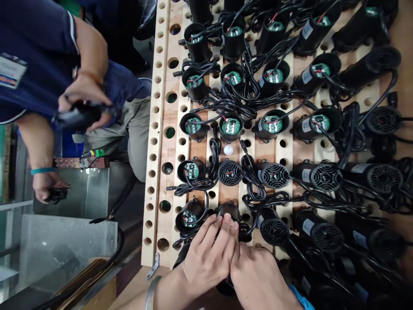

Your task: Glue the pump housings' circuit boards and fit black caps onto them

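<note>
Both of my hands are together at a black cylindrical housing (227, 209) in the near part of the wooden rack. My left hand (211, 249) lies over it, fingers close together and fingertips bent onto its top. Pressed against the left, my right hand (258, 271) is closed at the housing's near side, its fingertips hidden. The hands cover most of this housing. Just beyond stands a housing with a slotted grille cap (230, 173). To the left, an uncapped housing (189, 217) shows a green circuit board and thin wires.
The wooden rack (151, 172) has rows of holes and carries several black housings, some uncapped, others with grilles. Coiled black cables (248, 94) run between them. A small white disc (228, 150) lies on the rack. At left, a co-worker's hand (87, 97) holds a black part.
</note>
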The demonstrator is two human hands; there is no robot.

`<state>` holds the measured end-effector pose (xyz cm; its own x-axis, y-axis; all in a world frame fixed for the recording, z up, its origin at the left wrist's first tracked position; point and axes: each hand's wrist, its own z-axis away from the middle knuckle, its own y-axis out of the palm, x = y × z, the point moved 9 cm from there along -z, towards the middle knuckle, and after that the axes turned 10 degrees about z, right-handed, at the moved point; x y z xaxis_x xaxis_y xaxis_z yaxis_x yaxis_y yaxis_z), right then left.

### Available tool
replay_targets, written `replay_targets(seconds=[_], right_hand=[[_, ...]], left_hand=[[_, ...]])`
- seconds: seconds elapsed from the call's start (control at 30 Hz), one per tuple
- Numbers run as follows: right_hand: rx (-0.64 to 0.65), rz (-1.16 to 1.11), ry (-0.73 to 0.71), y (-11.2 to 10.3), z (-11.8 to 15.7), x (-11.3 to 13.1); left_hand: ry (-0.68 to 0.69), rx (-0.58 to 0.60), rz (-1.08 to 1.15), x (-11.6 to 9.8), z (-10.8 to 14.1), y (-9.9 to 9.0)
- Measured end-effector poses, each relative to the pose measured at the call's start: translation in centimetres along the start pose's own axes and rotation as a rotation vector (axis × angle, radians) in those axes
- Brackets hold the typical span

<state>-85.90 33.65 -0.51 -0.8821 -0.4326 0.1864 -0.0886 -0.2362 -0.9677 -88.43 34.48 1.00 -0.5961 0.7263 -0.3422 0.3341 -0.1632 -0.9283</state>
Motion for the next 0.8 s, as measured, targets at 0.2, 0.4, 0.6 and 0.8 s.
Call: replay_targets(seconds=[0.2,0.4,0.6,0.8], right_hand=[[0.068,-0.016,-0.014,0.6,0.7,0.1],[0.053,-0.357,0.110,1.2,4.1,-2.6],[-0.002,-0.662,0.394,2.7,4.7,-5.5],[0.004,-0.775,0.412,3.9,3.2,-4.6]], left_hand=[[0.028,0.025,0.000,0.0,0.2,0.1],[-0.057,0.146,-0.002,0.8,0.2,0.9],[-0.170,0.201,-0.010,1.4,-0.3,1.4],[-0.351,0.191,0.015,2.7,-0.8,1.8]])
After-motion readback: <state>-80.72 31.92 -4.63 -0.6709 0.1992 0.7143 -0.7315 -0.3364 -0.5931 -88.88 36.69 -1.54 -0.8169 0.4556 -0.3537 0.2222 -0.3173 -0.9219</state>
